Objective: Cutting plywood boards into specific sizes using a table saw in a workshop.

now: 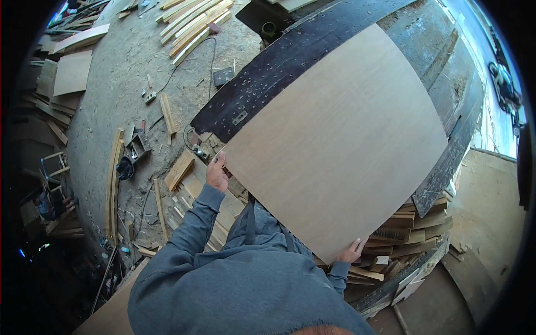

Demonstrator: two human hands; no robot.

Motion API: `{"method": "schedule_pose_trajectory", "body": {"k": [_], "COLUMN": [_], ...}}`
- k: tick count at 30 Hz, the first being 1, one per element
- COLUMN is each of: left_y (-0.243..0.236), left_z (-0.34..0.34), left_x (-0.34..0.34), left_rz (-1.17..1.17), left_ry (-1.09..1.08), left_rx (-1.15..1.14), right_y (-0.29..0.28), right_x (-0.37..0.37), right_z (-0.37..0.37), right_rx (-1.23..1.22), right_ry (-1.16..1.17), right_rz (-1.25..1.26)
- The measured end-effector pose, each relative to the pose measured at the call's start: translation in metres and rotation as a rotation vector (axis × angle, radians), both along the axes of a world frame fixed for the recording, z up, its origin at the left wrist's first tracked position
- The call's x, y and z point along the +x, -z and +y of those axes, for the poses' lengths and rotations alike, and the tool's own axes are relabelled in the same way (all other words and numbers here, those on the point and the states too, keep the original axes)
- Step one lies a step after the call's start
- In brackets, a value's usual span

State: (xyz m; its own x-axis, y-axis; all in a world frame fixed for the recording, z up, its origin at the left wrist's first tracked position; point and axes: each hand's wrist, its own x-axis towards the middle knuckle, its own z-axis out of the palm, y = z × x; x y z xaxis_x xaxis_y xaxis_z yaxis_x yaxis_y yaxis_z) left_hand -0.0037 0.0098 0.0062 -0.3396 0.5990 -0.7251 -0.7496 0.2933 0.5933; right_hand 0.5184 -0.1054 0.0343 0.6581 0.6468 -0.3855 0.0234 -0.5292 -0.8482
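Observation:
A large, pale plywood sheet (340,139) lies slanted over a dark, speckled workbench top (268,84). At its left corner, my left hand (217,174) grips the edge with the thumb on top. My right hand (352,250) holds the near edge close to the bottom corner, its fingers partly under the sheet. Most of the bench beneath the plywood is hidden. A small metal plate (239,118) sits on the dark surface beyond my left hand.
Stacked wood offcuts (399,234) fill the space under the bench at right. Long timber strips (192,28) lie on the dusty floor at the far left, with cables nearby. A toolbox (135,151) stands beside two upright-looking boards (114,184). A motorbike (504,86) shows outside at right.

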Motion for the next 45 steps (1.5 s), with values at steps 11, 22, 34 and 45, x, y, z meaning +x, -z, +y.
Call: {"method": "schedule_pose_trajectory", "body": {"k": [11, 22, 34, 45], "left_y": [0.011, 0.025, 0.025, 0.026], "left_z": [0.003, 0.026, 0.055, 0.078], "left_x": [0.0, -0.009, 0.004, 0.012], "left_rz": [0.01, 0.063, 0.021, -0.033], "left_ry": [0.067, 0.201, 0.239, 0.235], "left_rx": [-0.004, -0.039, -0.024, 0.0], "right_y": [0.008, 0.001, 0.005, 0.006], "right_x": [0.02, 0.034, 0.051, 0.062], "right_z": [0.003, 0.035, 0.064, 0.081], "right_rx": [-0.043, -0.017, 0.021, -0.007], "right_ry": [-0.111, -0.037, -0.054, -0.069], "right_rz": [-0.315, -0.3, -0.31, -0.346]}}
